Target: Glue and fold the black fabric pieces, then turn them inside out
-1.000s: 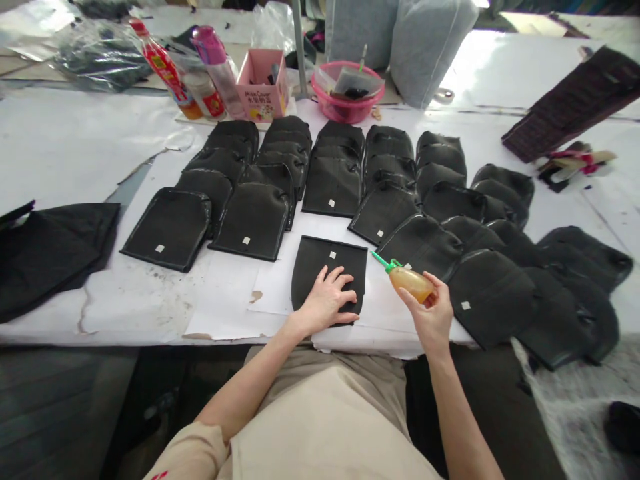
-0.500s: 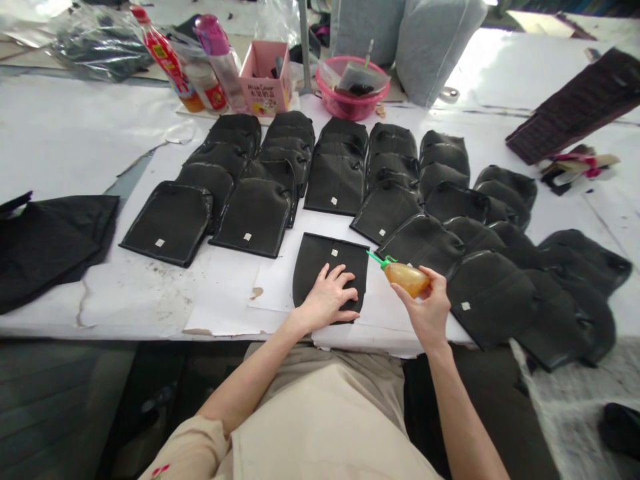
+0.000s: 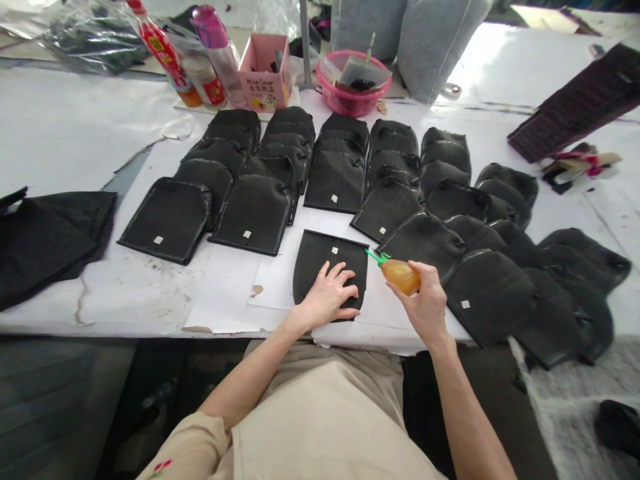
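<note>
Compared with a second ago, the squeeze bottle (image 3: 401, 277) has shifted toward the black panel (image 3: 311, 263), so that its green nozzle (image 3: 376, 256) now reaches the panel's upper right corner; whether the tip touches the edge cannot be told. The right hand (image 3: 425, 300) is closed around the amber body of the bottle, thumb below and fingers above, and tilts it so that the nozzle points left and slightly up. The left hand (image 3: 330, 293), which stays where it was, lies spread wide over the lower right part of the panel, palm down. The panel lies flat at the near side of the white-covered table (image 3: 220, 293), its straight edge facing away from the person and a small pale square (image 3: 335, 251) near that edge. Beyond it and to the right, rows of similar black pieces (image 3: 336, 175) overlap one another. Folded black cloth (image 3: 55, 240) lies at the far left, and a pink box (image 3: 265, 75) stands behind the rows beside a pink basin (image 3: 353, 100).
</note>
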Motion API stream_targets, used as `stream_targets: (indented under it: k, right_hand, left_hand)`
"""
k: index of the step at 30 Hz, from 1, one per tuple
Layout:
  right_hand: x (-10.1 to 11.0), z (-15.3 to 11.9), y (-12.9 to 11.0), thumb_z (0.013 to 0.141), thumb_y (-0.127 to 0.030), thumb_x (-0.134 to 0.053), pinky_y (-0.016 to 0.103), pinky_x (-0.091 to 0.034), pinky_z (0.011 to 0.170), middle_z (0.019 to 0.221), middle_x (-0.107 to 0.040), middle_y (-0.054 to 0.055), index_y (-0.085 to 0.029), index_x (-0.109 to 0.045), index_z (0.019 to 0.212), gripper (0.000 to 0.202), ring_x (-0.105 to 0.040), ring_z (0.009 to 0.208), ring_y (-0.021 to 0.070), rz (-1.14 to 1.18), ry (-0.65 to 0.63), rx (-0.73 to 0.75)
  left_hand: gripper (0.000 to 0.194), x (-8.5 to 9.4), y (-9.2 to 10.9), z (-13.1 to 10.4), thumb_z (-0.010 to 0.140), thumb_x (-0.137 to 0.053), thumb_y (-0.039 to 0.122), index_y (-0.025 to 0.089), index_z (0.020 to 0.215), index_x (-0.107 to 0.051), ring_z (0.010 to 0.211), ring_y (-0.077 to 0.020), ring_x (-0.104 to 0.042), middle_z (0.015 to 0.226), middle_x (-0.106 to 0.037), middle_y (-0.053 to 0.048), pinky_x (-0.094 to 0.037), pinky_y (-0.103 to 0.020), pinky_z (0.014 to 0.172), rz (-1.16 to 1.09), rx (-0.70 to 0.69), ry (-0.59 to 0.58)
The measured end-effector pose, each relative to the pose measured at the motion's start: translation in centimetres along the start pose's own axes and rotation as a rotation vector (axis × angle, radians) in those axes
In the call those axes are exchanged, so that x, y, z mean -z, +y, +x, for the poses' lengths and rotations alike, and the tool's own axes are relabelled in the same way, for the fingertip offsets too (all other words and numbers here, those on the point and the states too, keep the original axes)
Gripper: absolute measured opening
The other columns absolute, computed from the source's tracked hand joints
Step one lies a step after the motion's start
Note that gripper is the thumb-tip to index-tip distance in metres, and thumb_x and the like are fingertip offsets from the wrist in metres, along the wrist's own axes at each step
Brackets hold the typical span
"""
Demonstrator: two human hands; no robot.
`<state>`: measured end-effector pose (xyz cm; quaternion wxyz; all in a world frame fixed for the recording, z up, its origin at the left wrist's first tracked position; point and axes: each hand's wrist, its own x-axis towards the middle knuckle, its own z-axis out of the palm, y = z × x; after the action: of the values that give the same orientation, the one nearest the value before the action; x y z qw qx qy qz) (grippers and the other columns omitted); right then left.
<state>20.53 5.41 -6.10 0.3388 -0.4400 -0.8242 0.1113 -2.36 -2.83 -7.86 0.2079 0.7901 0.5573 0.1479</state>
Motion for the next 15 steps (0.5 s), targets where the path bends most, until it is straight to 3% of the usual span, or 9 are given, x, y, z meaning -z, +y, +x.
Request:
stream_targets:
  k: [10,15]
  right_hand:
    - [-0.36,0.65,0.06,0.087,-0.038,-0.073,0.046,-0.052,0.093,0.114,-0.061,0.01,-0.021,-0.054,0.124,0.045,-0.061,0.107,0.0295,-0.01,-0.002,0.019]
    - [0.41,0.55,-0.41,0.087,-0.037,-0.072,0.046,-0.052,0.093,0.113,-0.061,0.01,-0.022,-0.056,0.122,0.041,-0.061,0.106,0.0294,-0.013,-0.05,0.021]
  left_hand:
    - [0.03,-0.16,-0.07,-0.08,0.083,-0.075,0.047,0.023,0.102,-0.072,0.143,-0.039,-0.038,0.138,-0.057,-0.012,-0.024,-0.068,0.116,-0.006,-0.006,0.005]
    - [0.03,0.05,0.04,-0.06,0.083,-0.075,0.046,0.023,0.101,-0.072,0.142,-0.0392,-0.038,0.138,-0.057,-0.013,-0.025,-0.068,0.116,-0.007,-0.003,0.005]
